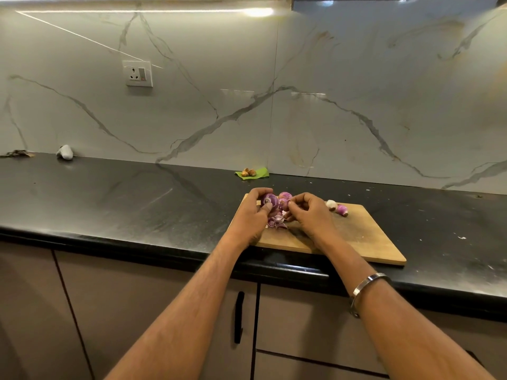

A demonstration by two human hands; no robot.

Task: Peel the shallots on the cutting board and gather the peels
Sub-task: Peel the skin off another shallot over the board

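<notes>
A wooden cutting board (pixel 356 237) lies on the black counter. Over its far left corner my left hand (pixel 253 212) grips a purple shallot (pixel 269 200), thumb pressed on it. My right hand (pixel 310 212) pinches at a second shallot (pixel 285 198) right beside the first; what its fingertips hold is too small to tell. A small heap of purple peels (pixel 277 222) lies on the board between and below the hands. Two more shallots rest at the board's far edge to the right, a pale one (pixel 331 204) and a purple one (pixel 342 209).
A green leaf with small brown pieces (pixel 251 173) sits against the marble wall behind the board. A grey-white object (pixel 65 152) and dark scraps (pixel 16 153) lie at the far left of the counter (pixel 123 193). A wall socket (pixel 137 73) is above. Cabinet doors hang below the counter edge.
</notes>
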